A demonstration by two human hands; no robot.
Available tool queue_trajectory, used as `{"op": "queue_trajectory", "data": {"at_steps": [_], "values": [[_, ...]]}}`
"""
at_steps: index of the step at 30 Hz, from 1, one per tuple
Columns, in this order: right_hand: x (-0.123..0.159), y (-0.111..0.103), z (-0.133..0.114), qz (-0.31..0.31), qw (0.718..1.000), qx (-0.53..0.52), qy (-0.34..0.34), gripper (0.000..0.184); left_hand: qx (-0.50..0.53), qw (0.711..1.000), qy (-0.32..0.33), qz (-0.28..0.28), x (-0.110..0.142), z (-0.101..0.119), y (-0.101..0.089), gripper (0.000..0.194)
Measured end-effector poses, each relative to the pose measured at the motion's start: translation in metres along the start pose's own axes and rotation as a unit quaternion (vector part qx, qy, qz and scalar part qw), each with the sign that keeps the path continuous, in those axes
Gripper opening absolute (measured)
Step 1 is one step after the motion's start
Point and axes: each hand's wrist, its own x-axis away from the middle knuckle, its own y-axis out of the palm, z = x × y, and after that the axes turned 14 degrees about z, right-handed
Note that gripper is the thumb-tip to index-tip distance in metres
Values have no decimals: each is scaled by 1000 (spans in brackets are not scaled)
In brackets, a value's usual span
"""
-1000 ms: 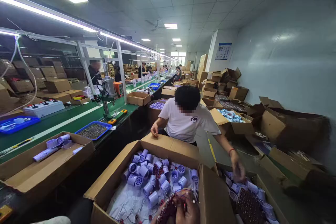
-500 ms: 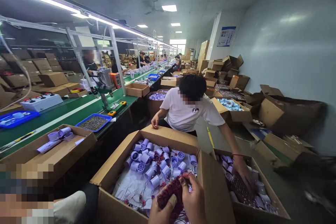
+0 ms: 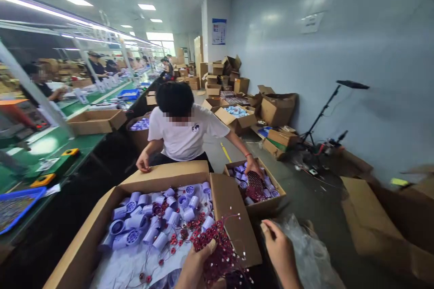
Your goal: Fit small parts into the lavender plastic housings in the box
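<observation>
My left hand (image 3: 196,263) grips a dark red panel (image 3: 222,246) dotted with small pale spots, its thumb across the near face. Thin wires with white ends stick out from the panel's right side. To the right, apart from the panel, is my right hand (image 3: 280,250), its thumb and forefinger pinched together; what lies between them, if anything, I cannot make out. Below the panel stands a large open carton (image 3: 176,172) with purple plastic cups (image 3: 149,235) and small red round parts on wires (image 3: 173,240).
Across the carton sits a co-worker (image 3: 183,135), one hand on a similar dark red panel (image 3: 254,187) over a smaller carton (image 3: 267,205). A clear plastic bag (image 3: 305,253) lies beside my right hand. A green conveyor bench (image 3: 84,144) runs along the left.
The view has turned right. My right hand has let go of the panel and moved away to the right. The panel, still in my left hand, now shows a broader, spotted face.
</observation>
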Motion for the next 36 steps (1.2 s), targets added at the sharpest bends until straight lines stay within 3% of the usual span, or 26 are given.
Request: {"op": "queue_trajectory", "data": {"at_steps": [2,4,5,7,10,13,16,21,28,36], "values": [[-5,-26,32,64,995,75,3,42,-22,999,-37,-30,2,-3,10,40],[-2,-43,44,84,991,101,11,41,-34,995,-64,-67,3,-6,19,36],[1,-47,41,62,994,82,27,41,-40,992,-78,-88,3,-8,24,34],[11,-48,22,-41,997,-7,72,41,-58,984,-106,-129,3,-12,34,33],[23,-42,-19,-184,972,-112,94,42,-90,975,-116,-164,2,-14,50,37],[28,-42,-42,-206,971,-111,53,43,-139,971,-101,-163,3,-13,64,38],[27,-45,-39,-185,977,-100,34,33,-201,963,-75,-161,1,-10,71,40],[27,-31,-21,-146,979,-104,101,22,-233,961,-30,-143,-13,-20,68,40],[34,-2,-11,46,995,-39,82,22,-219,969,43,-108,-30,-44,70,53],[28,2,-2,150,988,-11,40,27,-204,968,68,-132,-35,-55,90,56]]}}
